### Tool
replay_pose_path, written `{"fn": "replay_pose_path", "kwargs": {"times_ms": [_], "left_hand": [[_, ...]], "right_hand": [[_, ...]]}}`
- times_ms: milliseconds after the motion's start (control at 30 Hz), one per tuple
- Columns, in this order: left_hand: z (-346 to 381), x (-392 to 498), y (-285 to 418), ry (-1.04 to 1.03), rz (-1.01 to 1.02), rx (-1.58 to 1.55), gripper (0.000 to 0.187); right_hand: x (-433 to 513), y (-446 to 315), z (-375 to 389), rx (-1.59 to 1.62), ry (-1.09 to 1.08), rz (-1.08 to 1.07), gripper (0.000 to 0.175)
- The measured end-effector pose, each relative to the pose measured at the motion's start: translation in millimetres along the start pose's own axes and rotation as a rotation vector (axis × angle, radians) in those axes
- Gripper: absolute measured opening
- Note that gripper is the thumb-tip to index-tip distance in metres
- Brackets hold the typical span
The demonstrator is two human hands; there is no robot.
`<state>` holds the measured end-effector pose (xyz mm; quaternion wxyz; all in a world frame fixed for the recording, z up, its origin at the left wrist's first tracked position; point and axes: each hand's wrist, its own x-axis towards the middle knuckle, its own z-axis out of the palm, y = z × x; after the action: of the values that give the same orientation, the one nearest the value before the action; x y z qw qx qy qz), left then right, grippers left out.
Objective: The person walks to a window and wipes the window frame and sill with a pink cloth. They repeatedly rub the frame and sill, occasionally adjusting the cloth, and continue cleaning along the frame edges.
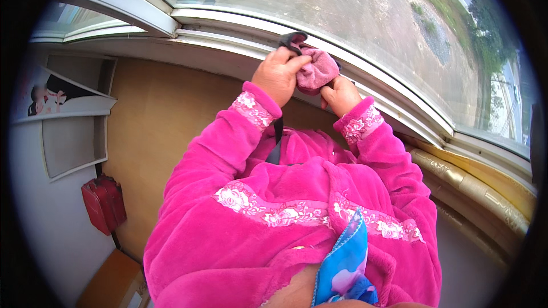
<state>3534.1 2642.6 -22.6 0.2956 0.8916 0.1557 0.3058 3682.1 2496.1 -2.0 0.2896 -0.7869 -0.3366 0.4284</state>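
Observation:
My left hand (278,72) grips a bunched pink cloth (318,69) with thumb and fingers. A dark, curled strip of material (293,42) rises beside those fingers. At the lower right side of the cloth, my right hand (341,95) has its fingers bent in against it; a dark red part shows beneath the cloth there. Both hands are close to the white window frame (231,42), in front of the glass. What lies under the cloth is hidden.
Beyond the window pane (342,13) lies bare ground outdoors. A patterned gold curtain (471,184) is bunched at the right below the frame. On the left are a red suitcase (104,203), a brown box (109,280) and a wall picture (55,94).

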Motion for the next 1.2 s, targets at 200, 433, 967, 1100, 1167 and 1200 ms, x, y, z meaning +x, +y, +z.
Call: {"fn": "replay_pose_path", "kwargs": {"times_ms": [200, 433, 967, 1100, 1167, 1200], "left_hand": [[-61, 1, -40, 0.130, -0.045, -0.050, 0.043], [-87, 8, -45, 0.210, -0.087, 0.084, 0.030], [-146, 42, -18, 0.582, -0.053, 0.235, 0.031], [-133, 16, -32, 0.364, -0.143, 0.369, 0.047], [-118, 2, -35, 0.158, -0.203, 0.488, 0.046], [-110, -4, -36, 0.128, -0.109, 0.511, 0.045]], "right_hand": [[-3, -17, 10, -0.141, 0.099, -0.036, 0.034], [5, -24, 11, -0.493, 0.261, -0.264, 0.031], [28, -102, -25, -0.406, 0.480, -1.008, 0.013], [30, -89, -20, -0.612, 0.355, -0.853, 0.013], [28, -75, -21, -0.613, 0.342, -0.846, 0.012], [26, -67, -23, -0.627, 0.339, -0.819, 0.012]]}}
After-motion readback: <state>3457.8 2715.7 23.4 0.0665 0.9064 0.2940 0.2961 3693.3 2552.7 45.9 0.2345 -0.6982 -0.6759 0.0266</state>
